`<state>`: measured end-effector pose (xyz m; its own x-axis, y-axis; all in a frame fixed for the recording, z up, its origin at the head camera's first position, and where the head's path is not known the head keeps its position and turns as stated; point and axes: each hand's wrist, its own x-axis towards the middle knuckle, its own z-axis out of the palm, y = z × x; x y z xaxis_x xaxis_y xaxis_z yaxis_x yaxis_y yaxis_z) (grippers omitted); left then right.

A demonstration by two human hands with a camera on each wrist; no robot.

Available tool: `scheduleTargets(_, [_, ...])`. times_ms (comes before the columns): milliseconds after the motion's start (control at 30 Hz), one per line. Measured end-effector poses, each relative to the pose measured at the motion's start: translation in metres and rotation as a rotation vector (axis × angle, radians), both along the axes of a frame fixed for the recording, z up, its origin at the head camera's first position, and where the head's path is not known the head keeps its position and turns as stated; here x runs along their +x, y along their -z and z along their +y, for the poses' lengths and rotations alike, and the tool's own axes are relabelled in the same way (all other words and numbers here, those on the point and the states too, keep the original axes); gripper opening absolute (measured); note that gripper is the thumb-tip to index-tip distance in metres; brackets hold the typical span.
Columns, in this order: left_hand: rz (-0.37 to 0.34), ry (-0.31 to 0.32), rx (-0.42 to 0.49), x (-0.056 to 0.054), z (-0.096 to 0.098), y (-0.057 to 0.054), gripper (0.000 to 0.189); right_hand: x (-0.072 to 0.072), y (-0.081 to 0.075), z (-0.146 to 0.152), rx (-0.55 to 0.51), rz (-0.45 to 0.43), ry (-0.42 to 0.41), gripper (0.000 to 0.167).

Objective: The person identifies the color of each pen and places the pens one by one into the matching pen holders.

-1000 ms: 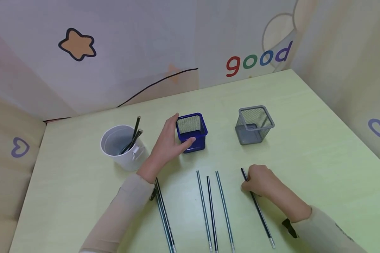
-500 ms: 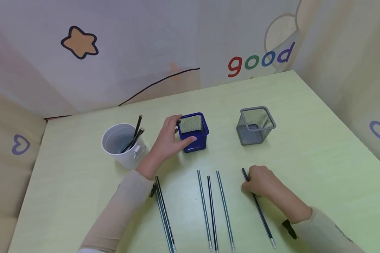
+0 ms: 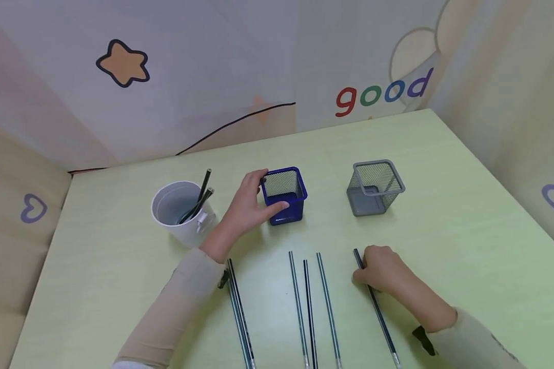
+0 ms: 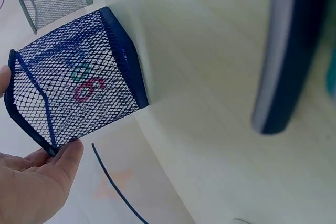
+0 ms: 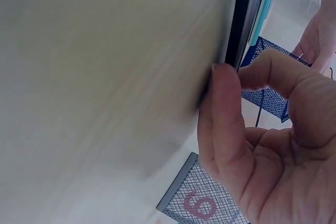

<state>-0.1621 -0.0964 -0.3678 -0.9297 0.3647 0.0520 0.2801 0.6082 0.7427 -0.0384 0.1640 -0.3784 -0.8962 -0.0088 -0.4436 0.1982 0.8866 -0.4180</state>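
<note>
Currently pinching a dark pencil point(image 3: 380, 316) at lower right of the head view, pressing thumb and fingertips of the right hand point(image 3: 386, 269) together on its shaft near the upper end; meanwhile holding a blue mesh basket point(image 3: 296, 210) mid-frame, spreading thumb and fingers of the left hand point(image 3: 246, 210) wide, laying the thumb across its front and fingertips at its left rim, with a grey mesh basket point(image 3: 369, 206) at right of centre

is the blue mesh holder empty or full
Empty: the blue mesh holder shows nothing inside, through its open top or its mesh.
</note>
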Motion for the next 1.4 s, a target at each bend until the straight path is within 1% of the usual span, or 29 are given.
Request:
scheduleTargets(100, [-0.008, 0.01, -0.012, -0.002, 0.0, -0.003, 0.086, -0.002, -0.001, 0.0, 0.002, 0.011, -0.007, 0.021])
scheduleTargets(233, [-0.023, 0.023, -0.028, -0.003, -0.001, -0.006, 0.086, -0.002, -0.001, -0.002, -0.019, 0.028, -0.017, 0.022])
scheduleTargets(367, [-0.032, 0.023, -0.039, -0.003, -0.003, -0.007, 0.086, -0.003, -0.002, -0.005, -0.024, 0.036, -0.018, 0.016])
scheduleTargets(533, [-0.024, 0.034, -0.049, -0.004, -0.003, -0.008, 0.086, -0.005, -0.003, -0.004, -0.005, 0.038, -0.009, 0.011])
scheduleTargets(833, [-0.043, 0.039, -0.031, -0.004, -0.004, -0.008, 0.086, -0.008, -0.005, -0.004, 0.007, 0.07, -0.016, 0.01])
scheduleTargets(1000, [-0.059, 0.038, 0.0, -0.004, -0.003, -0.007, 0.086, -0.009, -0.012, -0.006, -0.004, 0.097, -0.012, 0.011])
scheduleTargets(1167, [-0.067, 0.035, 0.02, -0.004, -0.003, -0.007, 0.086, -0.011, -0.019, -0.006, -0.028, 0.147, -0.019, 0.011])
scheduleTargets(1400, [-0.078, 0.037, 0.033, -0.004, -0.003, -0.006, 0.087, -0.011, -0.028, -0.005, -0.045, 0.282, -0.007, 0.01])
